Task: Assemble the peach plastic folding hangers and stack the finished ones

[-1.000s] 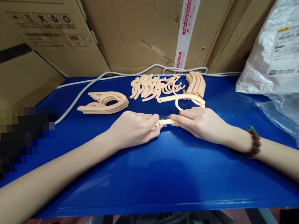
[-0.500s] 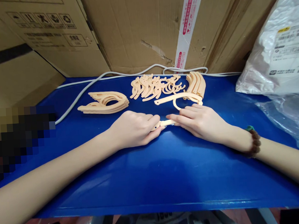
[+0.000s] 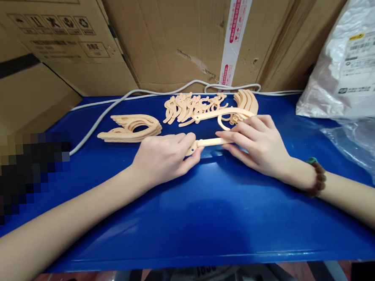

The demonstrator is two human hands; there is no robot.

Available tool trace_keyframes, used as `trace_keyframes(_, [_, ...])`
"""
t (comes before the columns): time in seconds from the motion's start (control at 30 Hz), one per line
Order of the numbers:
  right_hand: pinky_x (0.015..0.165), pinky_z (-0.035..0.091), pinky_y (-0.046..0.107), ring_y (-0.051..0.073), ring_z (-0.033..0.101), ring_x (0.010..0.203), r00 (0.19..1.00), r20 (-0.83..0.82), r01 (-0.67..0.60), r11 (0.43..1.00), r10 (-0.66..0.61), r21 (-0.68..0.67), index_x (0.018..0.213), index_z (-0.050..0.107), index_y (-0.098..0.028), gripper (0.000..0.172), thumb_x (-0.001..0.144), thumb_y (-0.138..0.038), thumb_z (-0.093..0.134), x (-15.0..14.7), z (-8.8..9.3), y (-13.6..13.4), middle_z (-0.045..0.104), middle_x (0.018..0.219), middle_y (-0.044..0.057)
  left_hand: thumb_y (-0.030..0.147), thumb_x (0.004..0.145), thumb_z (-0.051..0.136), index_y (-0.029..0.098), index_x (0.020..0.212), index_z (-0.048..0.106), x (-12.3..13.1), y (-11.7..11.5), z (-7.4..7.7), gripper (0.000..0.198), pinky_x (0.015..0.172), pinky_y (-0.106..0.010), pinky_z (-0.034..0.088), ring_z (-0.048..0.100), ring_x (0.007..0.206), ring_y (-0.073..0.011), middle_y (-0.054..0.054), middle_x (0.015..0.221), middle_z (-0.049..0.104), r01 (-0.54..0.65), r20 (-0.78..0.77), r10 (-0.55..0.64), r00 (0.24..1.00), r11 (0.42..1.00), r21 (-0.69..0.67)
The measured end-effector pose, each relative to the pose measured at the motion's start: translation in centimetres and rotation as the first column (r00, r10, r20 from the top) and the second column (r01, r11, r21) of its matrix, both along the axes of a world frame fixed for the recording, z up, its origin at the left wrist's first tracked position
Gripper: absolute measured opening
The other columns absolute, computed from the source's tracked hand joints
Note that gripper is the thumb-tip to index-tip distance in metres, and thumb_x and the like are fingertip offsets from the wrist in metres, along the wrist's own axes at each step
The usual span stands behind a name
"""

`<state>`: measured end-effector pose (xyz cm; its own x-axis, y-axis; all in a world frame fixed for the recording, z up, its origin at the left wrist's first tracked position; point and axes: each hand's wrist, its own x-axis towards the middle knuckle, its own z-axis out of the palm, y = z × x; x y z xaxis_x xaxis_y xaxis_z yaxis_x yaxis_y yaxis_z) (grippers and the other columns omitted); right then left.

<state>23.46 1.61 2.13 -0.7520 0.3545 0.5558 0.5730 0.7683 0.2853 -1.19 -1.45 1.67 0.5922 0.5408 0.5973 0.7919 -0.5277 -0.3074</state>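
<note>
Between my hands is a beige plastic folding clothes hanger (image 3: 213,142) with a long curved arm (image 3: 220,112) and a curved hook (image 3: 222,123) beyond my right fingers. My left hand (image 3: 166,156) is closed on its left end, where a small hole shows near my thumb. My right hand (image 3: 259,142) grips the straight part and the curved arm's right end; its palm side is hidden. Just past my hands lie a heap of small beige hooks (image 3: 185,109), a stack of curved arms (image 3: 246,101) and, at left, a stack of larger beige pieces (image 3: 131,129).
The blue tabletop (image 3: 195,216) runs under everything. A white cable (image 3: 109,107) crosses its back edge. Cardboard boxes (image 3: 174,35) wall off the back and left. A white plastic parcel bag (image 3: 345,71) and clear film (image 3: 362,146) are at the right.
The hanger has risen slightly, and more of its straight part shows between my hands. My right hand has shifted up and a little right. The curved arm has moved farther back.
</note>
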Motion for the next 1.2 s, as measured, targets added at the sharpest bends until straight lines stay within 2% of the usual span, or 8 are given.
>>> trace_keyframes(0.3, [0.084,0.036,0.042,0.026,0.051,0.102,0.980,-0.126,0.140,0.986,-0.151,-0.093,0.102,0.064,-0.022,0.017,0.093,-0.032,0.054,0.0,0.3,-0.5,0.061,0.115,0.009,0.034,0.093,0.048,0.018,0.071,0.059,-0.5,0.5,0.4,0.029,0.045,-0.029,0.025,0.057,0.048,-0.0143,0.000,0.058,0.065,0.001,-0.018,-0.001,1.000,1.000,0.004])
trace_keyframes(0.5, [0.090,0.036,0.042,0.028,0.050,0.113,0.981,-0.109,0.147,0.979,-0.163,-0.140,0.094,0.066,-0.019,0.018,0.094,-0.030,0.051,0.0,0.2,-0.1,0.058,0.128,0.012,0.028,0.090,0.048,0.018,0.068,0.056,-0.6,0.6,0.7,0.026,0.047,-0.030,0.033,0.058,0.055,-0.0152,0.000,0.059,0.061,0.159,-0.085,-0.163,0.983,0.986,-0.051])
trace_keyframes(0.67, [0.090,0.036,0.041,0.024,0.053,0.104,0.993,-0.076,0.074,0.986,-0.086,-0.151,0.096,0.067,-0.020,0.019,0.095,-0.028,0.051,0.2,-0.2,0.3,0.065,0.115,0.009,0.024,0.083,0.053,0.018,0.067,0.055,-0.8,0.9,0.8,0.017,0.048,-0.030,0.035,0.055,0.059,-0.0168,0.000,0.060,0.057,0.213,-0.104,-0.215,0.971,0.977,-0.034])
trace_keyframes(0.87, [0.085,0.036,0.039,0.023,0.052,0.094,0.993,-0.045,0.102,0.984,-0.110,-0.144,0.102,0.066,-0.020,0.019,0.094,-0.029,0.050,0.2,-0.3,0.3,0.064,0.103,0.008,0.018,0.076,0.051,0.018,0.067,0.054,-1.0,1.3,1.2,0.010,0.053,-0.031,0.038,0.049,0.063,-0.0191,-0.003,0.063,0.054,0.317,-0.134,-0.339,0.931,0.935,-0.162])
trace_keyframes(1.0, [0.084,0.035,0.038,0.022,0.051,0.091,0.991,-0.034,0.122,0.984,-0.127,-0.132,0.104,0.065,-0.020,0.021,0.095,-0.028,0.049,0.2,-0.3,0.4,0.062,0.098,0.008,0.015,0.075,0.052,0.017,0.067,0.055,-1.0,1.4,1.3,0.009,0.063,-0.034,0.043,0.049,0.068,-0.0208,-0.006,0.069,0.056,0.373,-0.171,-0.420,0.891,0.893,-0.251])
trace_keyframes(1.2, [0.084,0.035,0.039,0.022,0.051,0.089,0.990,-0.018,0.133,0.979,-0.137,-0.153,0.108,0.065,-0.021,0.023,0.095,-0.027,0.047,0.3,-0.4,0.4,0.062,0.096,0.007,0.014,0.081,0.049,0.016,0.087,0.062,-1.2,1.8,0.9,0.015,0.086,-0.042,0.045,0.056,0.092,-0.0261,-0.009,0.093,0.065,0.352,-0.203,-0.394,0.896,0.911,-0.215])
